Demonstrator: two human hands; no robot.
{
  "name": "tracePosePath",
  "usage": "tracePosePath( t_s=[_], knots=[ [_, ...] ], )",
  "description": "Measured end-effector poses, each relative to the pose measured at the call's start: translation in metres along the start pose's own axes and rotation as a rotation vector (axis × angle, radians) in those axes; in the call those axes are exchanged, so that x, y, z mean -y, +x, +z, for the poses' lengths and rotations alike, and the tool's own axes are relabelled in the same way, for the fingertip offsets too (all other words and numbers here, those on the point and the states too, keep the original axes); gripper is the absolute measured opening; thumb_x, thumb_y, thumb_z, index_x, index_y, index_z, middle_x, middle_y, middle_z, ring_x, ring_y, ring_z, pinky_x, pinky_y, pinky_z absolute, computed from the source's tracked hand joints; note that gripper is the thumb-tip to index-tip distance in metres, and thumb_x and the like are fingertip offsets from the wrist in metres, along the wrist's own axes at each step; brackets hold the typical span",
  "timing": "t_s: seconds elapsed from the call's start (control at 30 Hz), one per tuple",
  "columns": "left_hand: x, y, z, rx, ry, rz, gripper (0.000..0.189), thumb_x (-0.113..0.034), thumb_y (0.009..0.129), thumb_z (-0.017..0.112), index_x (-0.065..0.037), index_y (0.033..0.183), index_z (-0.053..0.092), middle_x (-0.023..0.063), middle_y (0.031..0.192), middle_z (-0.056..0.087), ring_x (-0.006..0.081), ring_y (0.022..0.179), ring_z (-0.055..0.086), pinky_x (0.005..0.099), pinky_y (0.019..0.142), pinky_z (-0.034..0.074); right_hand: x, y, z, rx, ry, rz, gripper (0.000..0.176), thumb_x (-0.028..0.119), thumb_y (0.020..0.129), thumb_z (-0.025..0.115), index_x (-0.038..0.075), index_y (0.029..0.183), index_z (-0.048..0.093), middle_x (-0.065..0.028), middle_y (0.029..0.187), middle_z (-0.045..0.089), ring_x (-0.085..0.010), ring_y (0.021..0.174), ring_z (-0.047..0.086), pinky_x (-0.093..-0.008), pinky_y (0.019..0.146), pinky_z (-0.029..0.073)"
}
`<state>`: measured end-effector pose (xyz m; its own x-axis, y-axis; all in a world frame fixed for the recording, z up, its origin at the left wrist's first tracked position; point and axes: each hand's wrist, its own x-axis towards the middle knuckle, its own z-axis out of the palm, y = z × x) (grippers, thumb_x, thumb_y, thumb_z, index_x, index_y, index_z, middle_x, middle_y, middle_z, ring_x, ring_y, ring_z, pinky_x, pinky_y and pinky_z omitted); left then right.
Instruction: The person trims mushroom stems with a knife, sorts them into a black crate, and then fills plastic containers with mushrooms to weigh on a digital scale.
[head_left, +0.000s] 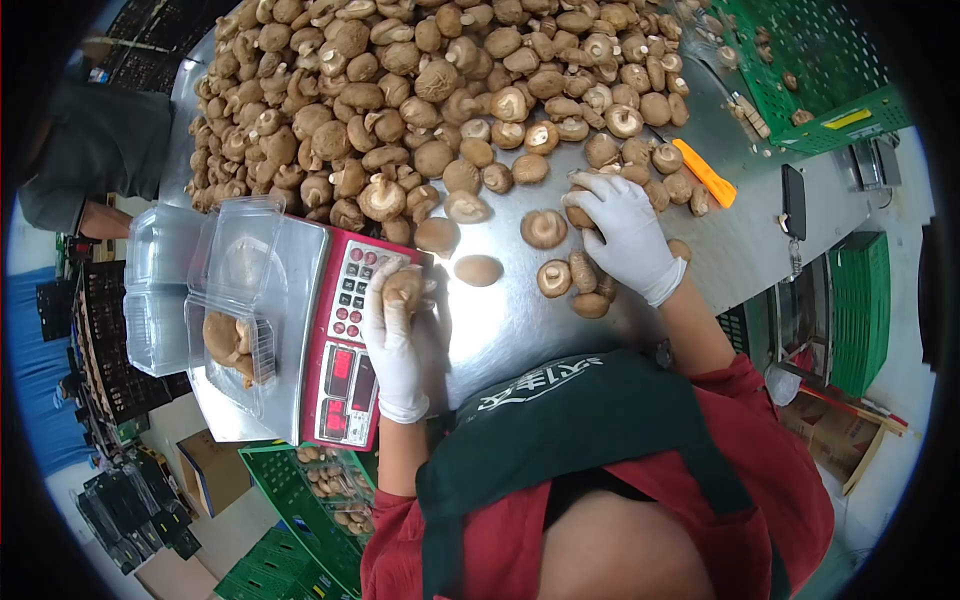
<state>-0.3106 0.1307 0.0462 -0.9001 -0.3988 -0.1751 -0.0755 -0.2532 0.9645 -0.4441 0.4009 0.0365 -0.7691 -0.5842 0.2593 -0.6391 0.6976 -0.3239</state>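
My left hand point(395, 345), in a white glove, is closed around a shiitake mushroom point(402, 290) beside the keypad of a red-framed digital scale point(347, 300). On the scale's metal pan stands an opened clear plastic clamshell box point(262, 350) with a few mushrooms point(228, 343) inside. My right hand point(630, 240), gloved too, reaches over the steel table with its fingers curled on another mushroom point(579, 214). Close to that hand lie several loose mushrooms point(543, 229), some stem up. The scale's red digits are too blurred to read.
A large heap of shiitake mushrooms point(400, 90) covers the far side of the steel table point(500, 335). An orange-handled tool point(705, 172) and a dark keyed object point(793, 200) lie at right. Green crates point(860, 120) stand around, and stacked clear boxes point(155, 290) sit left, near another person's arm point(105, 220).
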Motion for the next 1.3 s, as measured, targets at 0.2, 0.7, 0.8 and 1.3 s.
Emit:
tracePosePath(
  t_s=[0.2,0.7,0.8,1.3],
  knots=[
    [0.021,-0.005,0.008,0.094,0.689,0.422,0.04,-0.001,0.078,0.069,-0.003,0.117,0.061,0.0146,0.117,0.055,0.03,0.113,0.054,0.0383,0.101,0.041,0.01,0.025,-0.008,-0.026,0.071,-0.076,0.032,0.013,0.078,0.065,0.01,0.11,0.061,-0.0091,0.115,0.059,-0.0292,0.109,0.054,-0.0417,0.098,0.04],
    [0.053,-0.008,0.023,0.044,0.802,0.563,0.047,0.001,0.074,0.066,-0.004,0.12,0.056,0.0176,0.118,0.053,0.0349,0.109,0.054,0.0414,0.095,0.045,0.053,0.13,0.068,0.112,0.147,0.019,0.027,0.024,0.074,0.072,0.008,0.094,0.066,-0.0137,0.096,0.064,-0.0301,0.09,0.065,-0.042,0.077,0.051],
    [0.054,-0.008,0.021,0.05,0.768,0.534,0.046,0.001,0.074,0.065,-0.003,0.118,0.056,0.0179,0.117,0.052,0.0351,0.108,0.054,0.0419,0.095,0.045,0.035,0.122,0.068,0.102,0.503,0.055,0.028,0.016,0.073,0.069,0.008,0.099,0.061,-0.0155,0.099,0.062,-0.031,0.093,0.063,-0.0403,0.08,0.051],
    [0.053,-0.008,0.021,0.051,0.742,0.58,0.046,0.004,0.072,0.065,-0.001,0.117,0.055,0.0187,0.115,0.053,0.0352,0.107,0.054,0.0422,0.095,0.045,0.002,0.119,0.045,0.332,1.803,0.379,0.037,0.01,0.092,0.06,-0.002,0.127,0.055,-0.0081,0.108,0.063,-0.0131,0.092,0.06,-0.024,0.083,0.049]
  ],
)
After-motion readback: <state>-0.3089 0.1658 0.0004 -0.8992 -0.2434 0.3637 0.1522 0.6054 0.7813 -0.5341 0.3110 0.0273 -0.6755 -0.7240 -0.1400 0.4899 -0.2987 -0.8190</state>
